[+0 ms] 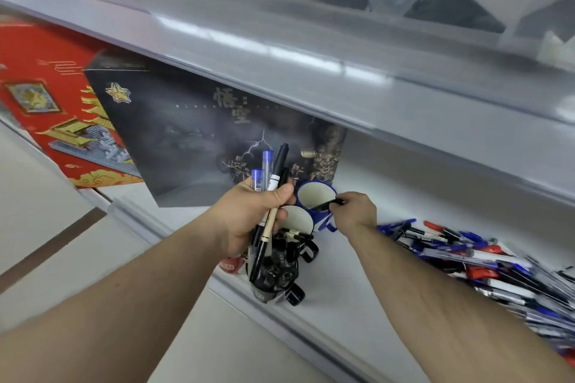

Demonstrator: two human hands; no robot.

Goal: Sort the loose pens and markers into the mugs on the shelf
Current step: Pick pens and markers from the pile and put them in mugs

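Observation:
My left hand [252,214] grips a bundle of pens and markers [270,180]: two blue-capped pens, black markers and a cream-barrelled one, standing upright. My right hand [353,210] pinches a black pen [325,204] whose tip pokes over the rim into the blue mug [314,196]. A black mug [297,221] with a white inside sits just in front of the blue mug and holds a few black pens. Another black mug [273,280] stands nearer the shelf edge, partly hidden behind my left hand. A heap of loose pens [485,264], blue, red and black, lies on the shelf to the right.
A dark boxed set [193,134] and a red box [46,87] lean at the back left of the shelf. The upper shelf's edge [311,50] overhangs the mugs. A small red item [230,264] sits beside the near mug. The floor lies to the left.

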